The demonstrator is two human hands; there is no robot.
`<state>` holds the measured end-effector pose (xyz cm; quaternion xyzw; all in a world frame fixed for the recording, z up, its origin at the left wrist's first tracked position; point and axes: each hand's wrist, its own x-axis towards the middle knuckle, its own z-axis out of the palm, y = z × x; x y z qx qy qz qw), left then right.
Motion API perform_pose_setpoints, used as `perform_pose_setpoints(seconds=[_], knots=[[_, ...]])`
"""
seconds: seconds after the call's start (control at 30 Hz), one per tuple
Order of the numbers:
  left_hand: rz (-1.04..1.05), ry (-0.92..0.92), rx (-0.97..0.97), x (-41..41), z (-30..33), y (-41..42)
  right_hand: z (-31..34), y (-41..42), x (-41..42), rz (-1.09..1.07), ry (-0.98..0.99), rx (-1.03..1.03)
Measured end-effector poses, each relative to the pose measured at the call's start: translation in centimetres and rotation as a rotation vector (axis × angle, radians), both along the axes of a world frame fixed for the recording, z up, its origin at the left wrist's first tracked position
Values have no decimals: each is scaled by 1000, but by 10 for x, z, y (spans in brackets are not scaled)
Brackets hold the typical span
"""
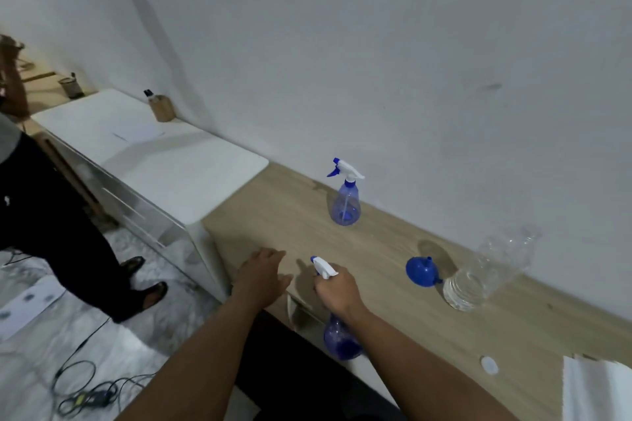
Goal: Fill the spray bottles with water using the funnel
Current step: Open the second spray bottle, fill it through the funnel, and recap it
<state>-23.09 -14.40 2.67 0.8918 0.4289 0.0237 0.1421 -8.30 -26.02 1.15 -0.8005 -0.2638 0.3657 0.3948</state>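
My right hand (337, 290) grips the neck of a blue spray bottle (342, 338) just under its white trigger head, near the front edge of the wooden counter (393, 249). My left hand (263, 275) hovers beside it with fingers relaxed and holds nothing. A second blue spray bottle (345, 201) stands upright further back by the wall. The blue funnel (421, 270) lies on its side on the counter. Next to it stands a clear plastic water bottle (485, 275), uncapped, with water in the bottom.
A white cap (489, 365) lies on the counter near white paper (595, 390) at the right. A white table (154, 160) adjoins the counter at the left, with a wooden holder (162, 107). A person (68, 215) stands at the left; cables (85, 390) lie on the floor.
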Motion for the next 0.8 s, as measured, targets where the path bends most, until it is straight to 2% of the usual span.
perform_pose_setpoints(seconds=[0.27, 0.53, 0.8], knots=[[-17, -5, 106, -6, -2, 23, 14, 18, -21, -79, -10, -25], [-53, -106, 89, -11, -9, 51, 10, 32, -29, -153, -48, -54], [-88, -94, 85, -19, -16, 73, 8, 41, -45, -196, -56, -84]])
